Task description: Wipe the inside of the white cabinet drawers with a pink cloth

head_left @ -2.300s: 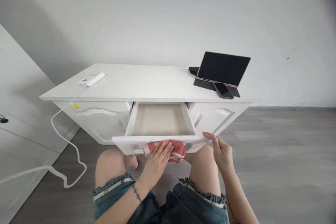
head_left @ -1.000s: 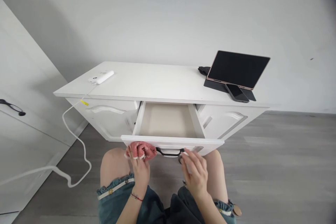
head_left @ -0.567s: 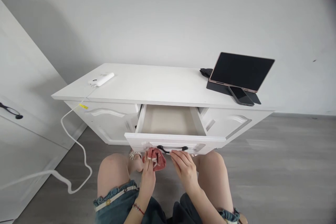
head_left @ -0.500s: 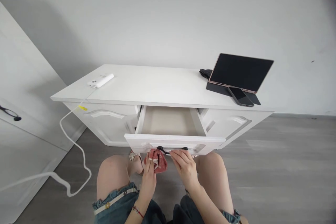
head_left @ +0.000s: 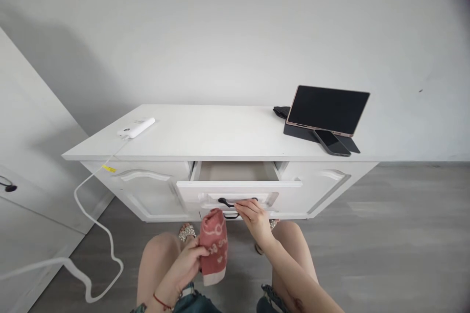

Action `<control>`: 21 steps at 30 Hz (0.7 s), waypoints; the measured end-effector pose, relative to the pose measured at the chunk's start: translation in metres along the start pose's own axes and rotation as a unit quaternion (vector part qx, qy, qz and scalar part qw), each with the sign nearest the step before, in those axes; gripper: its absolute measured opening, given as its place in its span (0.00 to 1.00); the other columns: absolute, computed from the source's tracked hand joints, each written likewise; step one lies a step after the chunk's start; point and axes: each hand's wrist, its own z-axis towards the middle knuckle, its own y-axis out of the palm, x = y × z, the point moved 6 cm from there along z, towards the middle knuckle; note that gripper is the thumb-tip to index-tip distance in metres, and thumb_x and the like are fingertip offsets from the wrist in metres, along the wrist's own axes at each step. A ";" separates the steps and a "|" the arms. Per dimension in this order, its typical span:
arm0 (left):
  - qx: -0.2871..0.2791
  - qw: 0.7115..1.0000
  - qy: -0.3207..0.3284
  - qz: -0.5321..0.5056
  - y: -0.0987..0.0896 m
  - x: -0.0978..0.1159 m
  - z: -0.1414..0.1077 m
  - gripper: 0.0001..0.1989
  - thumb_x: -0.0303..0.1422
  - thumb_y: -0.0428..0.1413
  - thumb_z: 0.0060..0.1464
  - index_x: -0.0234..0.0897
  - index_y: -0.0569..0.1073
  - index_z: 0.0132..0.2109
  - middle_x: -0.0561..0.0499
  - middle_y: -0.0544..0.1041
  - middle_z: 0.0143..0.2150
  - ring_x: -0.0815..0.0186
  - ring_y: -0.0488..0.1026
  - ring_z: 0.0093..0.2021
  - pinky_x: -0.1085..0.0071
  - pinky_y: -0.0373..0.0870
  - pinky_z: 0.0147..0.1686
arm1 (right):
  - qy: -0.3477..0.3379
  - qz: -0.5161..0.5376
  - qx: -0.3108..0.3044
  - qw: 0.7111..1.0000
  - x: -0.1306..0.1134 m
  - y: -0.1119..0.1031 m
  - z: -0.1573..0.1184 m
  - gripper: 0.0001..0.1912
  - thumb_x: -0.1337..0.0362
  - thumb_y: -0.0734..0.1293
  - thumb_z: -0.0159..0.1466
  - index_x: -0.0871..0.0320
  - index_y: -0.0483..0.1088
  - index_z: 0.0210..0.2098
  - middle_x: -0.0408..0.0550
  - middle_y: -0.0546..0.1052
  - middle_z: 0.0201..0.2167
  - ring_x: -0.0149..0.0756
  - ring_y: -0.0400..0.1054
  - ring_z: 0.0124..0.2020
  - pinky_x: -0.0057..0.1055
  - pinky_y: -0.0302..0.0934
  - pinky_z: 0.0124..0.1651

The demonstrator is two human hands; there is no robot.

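Observation:
My left hand [head_left: 188, 260] is closed on a folded red cloth [head_left: 213, 242] with pale markings and a whitish end. The cloth hangs in front of the drawers, between my knees. My right hand [head_left: 255, 219] has its fingers on the black handle [head_left: 224, 202] of the upper drawer and covers much of it. That white drawer [head_left: 191, 194] is partly out, and the bare inside of its box [head_left: 235, 172] shows behind the front. Just below, a second dark handle [head_left: 231, 216] is partly visible.
On the white cabinet top [head_left: 213, 132] stands a tablet [head_left: 328, 110] on a dark stand, with a phone [head_left: 331, 143] leaning at it and a black item [head_left: 281, 111] behind. A white device [head_left: 136, 128] lies at left; its white cable [head_left: 96, 220] loops down past the cabinet.
The drawer has moved inward, with my right hand still at its handle. My left hand has come away from the drawer front, and the cloth now hangs longer and flatter.

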 end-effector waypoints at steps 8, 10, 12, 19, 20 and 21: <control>0.052 0.999 -0.001 -0.002 -0.024 0.025 0.006 0.10 0.22 0.58 0.39 0.37 0.76 0.32 0.52 0.79 0.29 0.59 0.78 0.38 0.63 0.74 0.42 | 0.035 0.023 0.010 0.999 0.046 0.020 0.041 0.10 0.65 0.64 0.66 0.51 0.78 0.41 0.46 0.80 0.36 0.37 0.72 0.39 0.34 0.69 0.42; 0.057 0.997 -0.022 -0.037 -0.018 0.017 0.008 0.12 0.19 0.58 0.38 0.36 0.75 0.33 0.53 0.79 0.29 0.59 0.78 0.37 0.65 0.74 0.40 | 0.048 0.032 0.010 0.998 0.056 0.025 0.049 0.10 0.64 0.64 0.66 0.52 0.78 0.40 0.46 0.81 0.36 0.38 0.72 0.40 0.34 0.69 0.42; 0.059 0.995 -0.034 -0.069 -0.010 0.011 0.011 0.14 0.17 0.58 0.36 0.35 0.74 0.32 0.54 0.79 0.29 0.59 0.79 0.37 0.67 0.74 0.38 | 0.057 0.037 0.005 0.998 0.064 0.029 0.054 0.10 0.63 0.64 0.66 0.52 0.78 0.39 0.47 0.81 0.36 0.38 0.72 0.40 0.35 0.69 0.43; 0.087 0.986 -0.024 -0.141 -0.008 0.001 0.027 0.11 0.17 0.60 0.41 0.34 0.73 0.34 0.51 0.81 0.31 0.63 0.79 0.33 0.69 0.75 0.36 | 0.067 0.039 -0.019 0.997 0.078 0.033 0.063 0.09 0.63 0.64 0.65 0.52 0.78 0.39 0.47 0.81 0.37 0.39 0.72 0.42 0.36 0.68 0.45; 0.086 0.985 -0.022 -0.148 -0.008 0.000 0.029 0.11 0.19 0.61 0.43 0.34 0.74 0.35 0.50 0.81 0.32 0.63 0.79 0.33 0.69 0.75 0.36 | 0.067 0.039 -0.023 0.997 0.077 0.033 0.064 0.09 0.64 0.65 0.65 0.51 0.78 0.40 0.46 0.81 0.37 0.38 0.72 0.42 0.35 0.68 0.45; 0.087 0.984 -0.019 -0.153 -0.008 -0.001 0.030 0.11 0.20 0.61 0.44 0.34 0.74 0.37 0.49 0.81 0.33 0.62 0.80 0.33 0.68 0.75 0.37 | 0.067 0.039 -0.026 0.997 0.077 0.032 0.066 0.09 0.64 0.64 0.65 0.51 0.78 0.40 0.46 0.81 0.37 0.38 0.71 0.42 0.35 0.68 0.45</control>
